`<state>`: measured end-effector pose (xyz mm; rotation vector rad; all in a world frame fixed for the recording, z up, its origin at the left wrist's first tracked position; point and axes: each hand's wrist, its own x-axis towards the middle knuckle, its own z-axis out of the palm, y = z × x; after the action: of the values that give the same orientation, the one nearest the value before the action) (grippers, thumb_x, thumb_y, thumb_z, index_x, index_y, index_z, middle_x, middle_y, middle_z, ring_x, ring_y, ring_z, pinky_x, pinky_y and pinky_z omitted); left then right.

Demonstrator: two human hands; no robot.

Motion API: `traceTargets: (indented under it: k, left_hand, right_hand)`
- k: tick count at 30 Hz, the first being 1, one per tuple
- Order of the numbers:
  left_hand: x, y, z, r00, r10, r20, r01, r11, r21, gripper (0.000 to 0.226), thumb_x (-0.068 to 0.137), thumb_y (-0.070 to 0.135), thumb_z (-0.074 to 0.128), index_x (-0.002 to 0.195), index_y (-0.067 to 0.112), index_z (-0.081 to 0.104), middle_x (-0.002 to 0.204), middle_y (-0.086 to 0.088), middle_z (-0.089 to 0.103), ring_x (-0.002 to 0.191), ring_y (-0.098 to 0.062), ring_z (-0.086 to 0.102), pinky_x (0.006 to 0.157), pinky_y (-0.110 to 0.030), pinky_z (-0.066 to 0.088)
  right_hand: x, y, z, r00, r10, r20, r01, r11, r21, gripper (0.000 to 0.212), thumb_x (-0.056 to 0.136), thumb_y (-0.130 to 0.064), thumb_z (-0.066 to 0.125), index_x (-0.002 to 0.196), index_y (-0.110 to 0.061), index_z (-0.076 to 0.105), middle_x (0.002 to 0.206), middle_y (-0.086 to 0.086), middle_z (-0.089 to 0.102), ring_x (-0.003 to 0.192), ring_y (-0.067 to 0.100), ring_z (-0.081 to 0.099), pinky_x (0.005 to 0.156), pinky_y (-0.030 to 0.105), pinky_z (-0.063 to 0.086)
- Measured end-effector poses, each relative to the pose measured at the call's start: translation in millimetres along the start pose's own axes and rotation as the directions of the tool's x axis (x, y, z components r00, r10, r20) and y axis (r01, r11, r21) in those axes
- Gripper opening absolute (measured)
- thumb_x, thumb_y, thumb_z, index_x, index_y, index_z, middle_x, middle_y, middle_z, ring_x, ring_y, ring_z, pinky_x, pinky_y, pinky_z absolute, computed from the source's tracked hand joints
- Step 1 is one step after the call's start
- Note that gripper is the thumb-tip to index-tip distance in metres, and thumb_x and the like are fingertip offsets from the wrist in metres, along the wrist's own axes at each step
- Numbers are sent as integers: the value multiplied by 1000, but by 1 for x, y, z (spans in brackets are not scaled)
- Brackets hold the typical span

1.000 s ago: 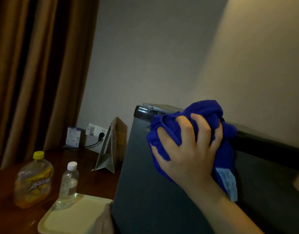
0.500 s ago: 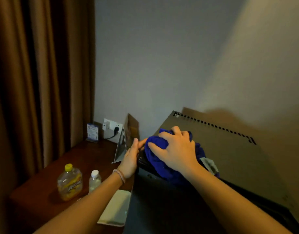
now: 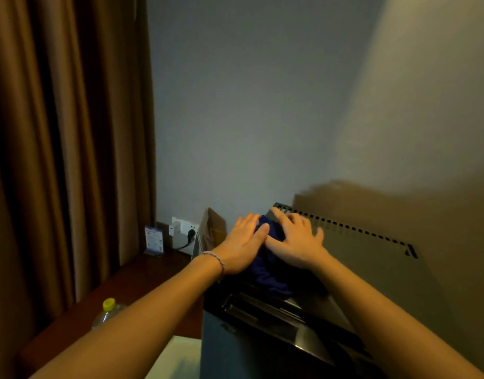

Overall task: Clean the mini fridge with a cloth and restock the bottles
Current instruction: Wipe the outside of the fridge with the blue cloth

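I see my left hand [image 3: 242, 246] and right hand [image 3: 295, 242] pressing flat, fingers spread, on the blue cloth [image 3: 268, 266] atop the mini fridge [image 3: 372, 269]. A yellow-capped bottle [image 3: 108, 310] stands on the desk [image 3: 142, 277].

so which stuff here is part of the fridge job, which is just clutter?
Job:
mini fridge
blue cloth, under both hands: left hand, right hand
yellow-capped bottle
tray

Clutter:
curtain
wall socket with plug
folded card
small blue sign
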<state>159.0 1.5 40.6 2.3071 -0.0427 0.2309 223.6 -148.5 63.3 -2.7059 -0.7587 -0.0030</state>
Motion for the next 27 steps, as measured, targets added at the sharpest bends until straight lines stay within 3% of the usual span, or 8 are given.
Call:
traceTargets:
  k: [2,7,11,13,17,20,23,27]
  left_hand:
    - [12,0,7,1000,20,3,-20,982,189,84,91,70,17,158,20,11,166,1,3,152,-21,-7,123,-45,3]
    - [34,12,12,952,290,99,-293,762,577,91,84,82,26,158,34,5,165,11,-11,151,-18,-15,120,-57,3]
    - [47,30,23,913,298,279,-408,695,592,93,75,88,41,152,50,6,163,20,-10,151,-25,-5,111,-73,10]
    - [51,31,30,902,248,354,-424,661,619,98,68,94,41,150,55,7,163,21,-2,150,-29,5,110,-71,18]
    - [68,22,27,929,190,317,-360,659,660,96,62,97,42,146,52,32,159,19,21,135,-26,32,103,-51,41]
    - [82,12,20,953,193,233,-301,686,662,90,62,96,44,138,46,46,150,18,35,124,-24,40,93,-44,48]
    - [95,2,11,978,138,156,-207,731,650,88,64,95,46,132,40,51,142,14,42,120,-26,42,85,-41,49]
    - [105,-9,6,993,33,115,-99,771,629,88,67,93,46,134,36,48,144,10,40,123,-31,39,88,-45,49]
  right_hand:
    - [-6,28,-14,1000,5,1,-5,993,-118,102,63,-91,9,156,-47,15,166,-5,14,153,20,0,118,60,-2]
    - [-10,76,-1,974,217,68,-211,974,-84,59,97,-72,14,153,-56,4,169,-4,4,155,22,1,120,59,-2]
    - [-9,92,6,970,241,30,-241,970,4,55,103,-57,10,157,-45,9,168,-5,12,154,16,9,120,58,3]
    - [-7,97,3,968,248,42,-247,968,-34,54,106,-50,10,158,-38,15,168,-6,12,154,15,8,122,54,3]
    - [-2,106,7,962,269,54,-262,959,-109,55,105,-52,10,158,-39,19,168,-10,8,154,14,4,123,49,3]
    - [-2,106,12,962,271,27,-264,953,-149,54,104,-57,15,157,-44,15,167,-13,4,155,14,1,123,53,0]
    - [-4,104,13,961,275,34,-265,948,-175,57,102,-62,16,157,-46,11,167,-14,0,155,14,-2,123,53,-3]
    - [-3,104,14,960,280,22,-271,945,-183,59,101,-65,15,157,-47,9,167,-15,0,154,13,-2,123,52,-2]
